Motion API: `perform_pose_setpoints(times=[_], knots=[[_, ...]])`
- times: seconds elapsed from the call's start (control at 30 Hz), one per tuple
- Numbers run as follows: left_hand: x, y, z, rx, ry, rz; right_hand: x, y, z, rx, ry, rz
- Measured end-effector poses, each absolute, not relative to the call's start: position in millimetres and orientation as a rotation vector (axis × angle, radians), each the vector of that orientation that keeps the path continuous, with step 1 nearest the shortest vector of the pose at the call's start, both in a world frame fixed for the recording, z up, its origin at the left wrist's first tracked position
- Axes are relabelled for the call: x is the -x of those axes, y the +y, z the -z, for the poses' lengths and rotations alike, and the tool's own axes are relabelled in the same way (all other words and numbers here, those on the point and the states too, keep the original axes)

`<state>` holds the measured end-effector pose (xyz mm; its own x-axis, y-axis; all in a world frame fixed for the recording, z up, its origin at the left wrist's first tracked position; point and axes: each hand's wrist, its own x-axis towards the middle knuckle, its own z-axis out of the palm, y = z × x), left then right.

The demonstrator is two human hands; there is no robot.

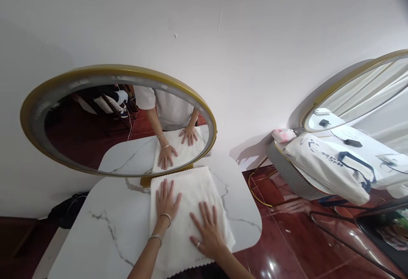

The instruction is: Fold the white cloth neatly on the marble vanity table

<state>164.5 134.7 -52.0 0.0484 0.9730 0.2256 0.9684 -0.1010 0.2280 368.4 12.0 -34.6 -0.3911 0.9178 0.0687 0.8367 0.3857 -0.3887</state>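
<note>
A white cloth (194, 185) lies folded flat on a white marble table (105, 223). My left hand (166, 201) rests palm down on the cloth's left part, fingers stretched out toward the wall, with bracelets on the wrist. My right hand (208, 229) lies flat on the cloth nearer to me, fingers spread, a ring on one finger. Neither hand grips anything.
An oval gold-framed mirror (119, 121) stands at the table's far edge and reflects my arms and the cloth. To the right stand a second mirror (360, 89), another table with a white bag (328, 164) and a pink packet (283, 135). A dark bag (66, 210) sits on the red floor at left.
</note>
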Motion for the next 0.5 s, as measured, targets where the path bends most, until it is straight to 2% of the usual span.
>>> perform_pose_setpoints(times=[0.13,0.23,0.33,0.5], knots=[[-119,132,50,-2.231,2.155,-0.476,-332,19,12,1.446,-2.38,-0.717],[-129,139,50,-2.301,2.017,-0.517,-324,18,8,1.455,-2.364,-0.757],[-182,148,51,-2.396,1.773,-0.478,-330,12,24,1.547,-2.344,-0.615],[-276,156,53,-2.423,1.735,-0.52,-360,-2,58,1.846,-2.206,-0.248]])
